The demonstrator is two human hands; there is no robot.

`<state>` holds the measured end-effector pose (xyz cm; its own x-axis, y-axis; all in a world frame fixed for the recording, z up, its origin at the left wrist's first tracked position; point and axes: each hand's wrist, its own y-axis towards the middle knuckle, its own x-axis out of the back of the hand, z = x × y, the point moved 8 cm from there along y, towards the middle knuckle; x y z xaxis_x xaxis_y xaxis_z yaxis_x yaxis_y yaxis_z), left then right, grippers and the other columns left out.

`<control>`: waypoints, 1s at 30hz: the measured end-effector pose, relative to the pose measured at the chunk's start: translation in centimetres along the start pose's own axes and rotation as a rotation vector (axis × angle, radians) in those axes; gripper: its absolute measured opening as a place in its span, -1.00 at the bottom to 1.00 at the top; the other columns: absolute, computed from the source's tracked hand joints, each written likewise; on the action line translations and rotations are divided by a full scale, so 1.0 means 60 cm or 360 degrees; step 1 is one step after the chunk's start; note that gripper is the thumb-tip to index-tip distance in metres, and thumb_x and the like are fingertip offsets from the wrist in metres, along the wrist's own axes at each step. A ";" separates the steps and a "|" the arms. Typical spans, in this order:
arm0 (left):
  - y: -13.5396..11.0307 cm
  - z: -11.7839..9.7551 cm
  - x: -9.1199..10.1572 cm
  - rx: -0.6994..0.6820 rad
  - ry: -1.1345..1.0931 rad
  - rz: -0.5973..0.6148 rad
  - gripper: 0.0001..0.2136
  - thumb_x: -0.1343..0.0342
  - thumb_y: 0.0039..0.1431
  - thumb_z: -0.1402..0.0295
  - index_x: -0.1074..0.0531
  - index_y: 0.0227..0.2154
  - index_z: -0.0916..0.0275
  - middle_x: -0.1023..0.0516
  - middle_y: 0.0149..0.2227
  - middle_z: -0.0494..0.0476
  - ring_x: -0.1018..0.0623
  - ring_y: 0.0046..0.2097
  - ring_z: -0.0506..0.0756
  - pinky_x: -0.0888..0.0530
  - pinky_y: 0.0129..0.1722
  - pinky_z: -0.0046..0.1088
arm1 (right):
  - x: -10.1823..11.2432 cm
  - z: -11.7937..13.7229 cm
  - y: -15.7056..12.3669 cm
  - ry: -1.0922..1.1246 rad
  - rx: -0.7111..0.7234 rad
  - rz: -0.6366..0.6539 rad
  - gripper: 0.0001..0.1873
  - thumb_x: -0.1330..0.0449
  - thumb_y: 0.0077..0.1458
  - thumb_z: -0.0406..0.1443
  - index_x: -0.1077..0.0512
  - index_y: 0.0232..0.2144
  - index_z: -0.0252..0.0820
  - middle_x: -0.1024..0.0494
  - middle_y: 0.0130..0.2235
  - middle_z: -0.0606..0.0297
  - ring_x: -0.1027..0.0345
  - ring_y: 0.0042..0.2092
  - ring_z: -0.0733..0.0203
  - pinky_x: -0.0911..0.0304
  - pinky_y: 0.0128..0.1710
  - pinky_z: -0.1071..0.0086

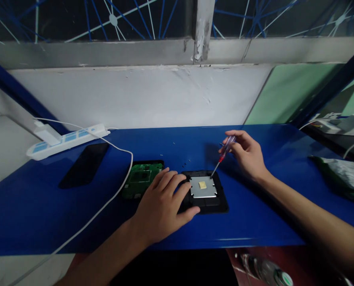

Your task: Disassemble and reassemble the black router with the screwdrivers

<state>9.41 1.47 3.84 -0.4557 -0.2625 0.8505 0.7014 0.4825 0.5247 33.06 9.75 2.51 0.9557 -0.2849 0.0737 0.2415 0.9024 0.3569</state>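
A flat black case (223, 200) is seen on the blue table (248, 234), ahead of the person. A silver metal plate (198, 193) with notched corners is seated in it, and a small pale-yellow pad (202, 185) is set near the plate's middle. A screwdriver (221, 157), clear-handled with a red collar, is held tilted, its tip brought to the plate's one o'clock corner; whether a screw is met there cannot be told.

The handle is pinched in the fingers of the right hand (248, 153), at two o'clock from the case. The left hand (163, 202) is spread, apart from the right, its fingertips laid over the nine o'clock edge, which is hidden by it.

At nine o'clock, a green circuit board (141, 174) is partly covered by the same hand and skirted by a white cable (105, 204). Small loose pieces (186, 163) are scattered at eleven. Farther off, a dark phone (84, 165) and power strip (66, 143) are placed toward ten, a packet (341, 174) at three.
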 end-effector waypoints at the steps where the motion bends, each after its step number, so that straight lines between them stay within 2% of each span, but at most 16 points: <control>1: 0.003 -0.001 -0.001 0.0024 -0.0026 0.0007 -0.70 -0.13 0.28 0.14 -0.47 -0.11 0.29 -0.55 -0.07 0.26 -0.47 0.01 0.29 -0.38 0.17 0.05 | 0.000 0.000 0.000 -0.0005 -0.0001 0.0001 -0.78 -0.13 0.10 -0.32 -0.38 -0.15 -0.07 -0.48 -0.29 0.32 -0.51 -0.40 0.25 -0.53 -0.34 0.22; 6: 0.030 -0.019 -0.016 0.0085 -0.0127 0.0015 -0.72 -0.14 0.27 0.13 -0.50 -0.17 0.27 -0.54 -0.09 0.22 -0.46 0.01 0.28 -0.36 0.18 0.01 | 0.004 0.002 0.001 0.0019 0.0024 -0.0023 -0.79 -0.17 0.11 -0.29 -0.40 -0.16 -0.09 -0.49 -0.29 0.32 -0.52 -0.40 0.25 -0.51 -0.36 0.26; 9: 0.051 -0.033 -0.027 0.0027 -0.0134 0.0014 -0.72 -0.15 0.28 0.12 -0.52 -0.23 0.26 -0.53 -0.10 0.23 -0.46 -0.01 0.27 -0.35 0.19 0.01 | 0.005 0.009 0.001 0.0000 0.0061 -0.0050 -0.80 -0.21 0.09 -0.29 -0.42 -0.18 -0.11 -0.50 -0.31 0.34 -0.50 -0.41 0.26 -0.50 -0.38 0.28; 13: 0.068 -0.033 -0.038 0.0011 -0.0097 -0.0022 -0.75 -0.16 0.27 0.15 -0.53 -0.29 0.27 -0.54 -0.12 0.24 -0.46 -0.02 0.27 -0.36 0.18 0.00 | 0.006 0.023 -0.002 -0.0062 0.0143 -0.0071 -0.76 -0.25 0.08 -0.30 -0.44 -0.15 -0.09 -0.51 -0.31 0.35 -0.50 -0.39 0.26 -0.49 -0.36 0.29; 19: 0.069 -0.016 -0.043 0.0102 -0.0157 -0.0070 -0.78 -0.21 0.23 0.18 -0.53 -0.27 0.26 -0.55 -0.14 0.21 -0.46 -0.01 0.27 -0.39 0.13 -0.03 | 0.004 0.040 -0.008 -0.0114 0.0252 -0.0039 -0.73 -0.30 0.10 -0.25 -0.46 -0.12 -0.06 -0.44 -0.39 0.40 -0.44 -0.41 0.25 -0.47 -0.34 0.26; 23: 0.068 -0.016 -0.043 0.0106 -0.0182 -0.0065 -0.75 -0.21 0.22 0.16 -0.54 -0.26 0.28 -0.53 -0.15 0.22 -0.45 -0.02 0.27 -0.41 0.07 -0.08 | 0.004 0.043 -0.010 -0.0165 0.0271 -0.0049 -0.71 -0.33 0.10 -0.21 -0.45 -0.11 -0.05 -0.43 -0.42 0.40 -0.40 -0.45 0.25 -0.42 -0.39 0.26; 30: 0.070 -0.018 -0.046 0.0077 -0.0202 -0.0017 -0.74 -0.20 0.24 0.17 -0.55 -0.24 0.30 -0.52 -0.15 0.23 -0.45 -0.03 0.27 -0.38 0.08 -0.09 | 0.004 0.047 -0.010 -0.0209 0.0288 -0.0071 -0.70 -0.34 0.08 -0.17 -0.46 -0.13 -0.07 -0.42 -0.43 0.41 -0.35 -0.47 0.29 -0.39 -0.42 0.32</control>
<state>14.20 3.29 3.74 -0.5309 -0.1618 0.8319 0.6702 0.5206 0.5289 32.69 8.22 4.91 0.9117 -0.3738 0.1707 0.2378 0.8186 0.5228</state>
